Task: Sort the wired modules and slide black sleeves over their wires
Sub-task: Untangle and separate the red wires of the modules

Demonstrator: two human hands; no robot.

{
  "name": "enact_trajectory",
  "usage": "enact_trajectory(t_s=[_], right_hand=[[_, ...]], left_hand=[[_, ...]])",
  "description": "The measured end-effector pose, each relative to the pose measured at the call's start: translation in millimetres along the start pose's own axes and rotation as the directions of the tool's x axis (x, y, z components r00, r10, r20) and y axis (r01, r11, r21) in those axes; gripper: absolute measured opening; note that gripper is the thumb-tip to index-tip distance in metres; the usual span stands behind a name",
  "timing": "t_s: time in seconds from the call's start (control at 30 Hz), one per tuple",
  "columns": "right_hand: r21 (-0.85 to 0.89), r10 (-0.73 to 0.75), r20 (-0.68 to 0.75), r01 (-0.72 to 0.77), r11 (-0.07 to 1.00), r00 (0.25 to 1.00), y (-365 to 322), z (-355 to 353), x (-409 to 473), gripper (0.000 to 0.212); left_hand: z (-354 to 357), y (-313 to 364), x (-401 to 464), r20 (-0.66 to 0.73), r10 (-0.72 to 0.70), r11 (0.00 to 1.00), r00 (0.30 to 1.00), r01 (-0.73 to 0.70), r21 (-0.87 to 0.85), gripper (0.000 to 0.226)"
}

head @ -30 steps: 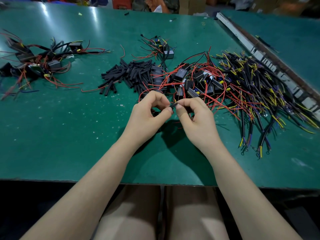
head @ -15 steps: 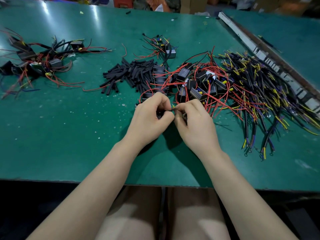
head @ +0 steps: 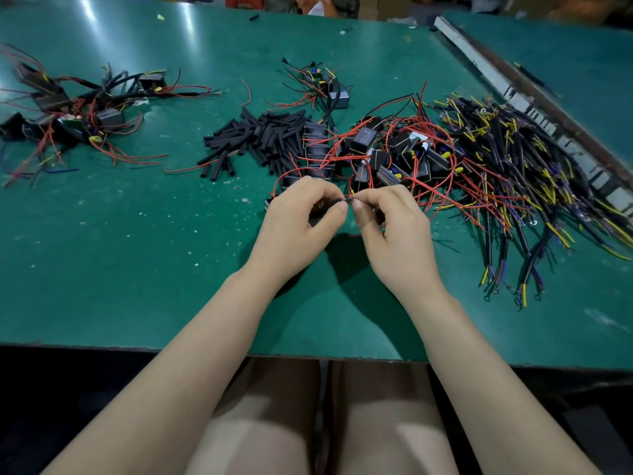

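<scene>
Observed at mid-table: left hand [head: 301, 222] curled, pinching a black sleeve [head: 337, 200] between thumb and forefinger; right hand [head: 394, 228] curled likewise, fingertips pinching what appears to be a thin wire end (too small to confirm) touching the sleeve's tip. Just beyond the hands, on the green table [head: 137, 269]: loose sleeve pile [head: 260, 138], beside it unsorted modules with red wires [head: 383, 149]; further right, black-and-yellow cable bundle [head: 513, 173]. Far left, well apart: separate group of wired modules [head: 75, 114].
</scene>
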State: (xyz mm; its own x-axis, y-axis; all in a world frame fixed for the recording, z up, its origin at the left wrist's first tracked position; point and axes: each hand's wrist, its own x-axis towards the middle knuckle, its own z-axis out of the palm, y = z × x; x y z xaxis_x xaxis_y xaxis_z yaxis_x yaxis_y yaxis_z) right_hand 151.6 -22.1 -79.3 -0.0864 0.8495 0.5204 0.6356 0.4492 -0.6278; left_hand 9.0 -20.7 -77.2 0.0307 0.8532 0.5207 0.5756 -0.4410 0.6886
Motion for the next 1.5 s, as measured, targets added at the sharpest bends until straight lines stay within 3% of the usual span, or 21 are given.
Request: enact_trajectory(t_s=[0.4, 0.57, 0.8, 1.3, 1.5], right_hand=[[0.065, -0.009, -0.062, 0.013, 0.998, 0.998, -1, 1, 3, 0.014], [0.044, -0.035, -0.079, 0.039, 0.998, 0.996, -2, 1, 5, 0.012], [-0.018, -0.112, -0.086, 0.111, 0.994, 0.990, -5, 2, 28, 0.015], [0.032, -0.191, -0.124, 0.196, 0.980, 0.974, 18, 8, 40, 0.014], [0.031, -0.193, -0.076, 0.195, 0.980, 0.978, 19, 10, 41, 0.013]], left_hand=[[1, 0, 1, -0.012, -0.067, 0.996, 0.998, 0.066, -0.057, 0.011], [1, 2, 2, -0.009, -0.116, 0.989, 0.993, 0.115, -0.093, 0.004], [-4, 8, 29, -0.045, -0.218, 0.971, 0.975, 0.212, -0.107, 0.012], [10, -9, 36, 0.003, -0.028, 0.994, 1.000, 0.028, -0.102, 0.008], [3, -14, 34, 0.000, 0.006, 0.996, 1.000, -0.006, -0.093, 0.020]])
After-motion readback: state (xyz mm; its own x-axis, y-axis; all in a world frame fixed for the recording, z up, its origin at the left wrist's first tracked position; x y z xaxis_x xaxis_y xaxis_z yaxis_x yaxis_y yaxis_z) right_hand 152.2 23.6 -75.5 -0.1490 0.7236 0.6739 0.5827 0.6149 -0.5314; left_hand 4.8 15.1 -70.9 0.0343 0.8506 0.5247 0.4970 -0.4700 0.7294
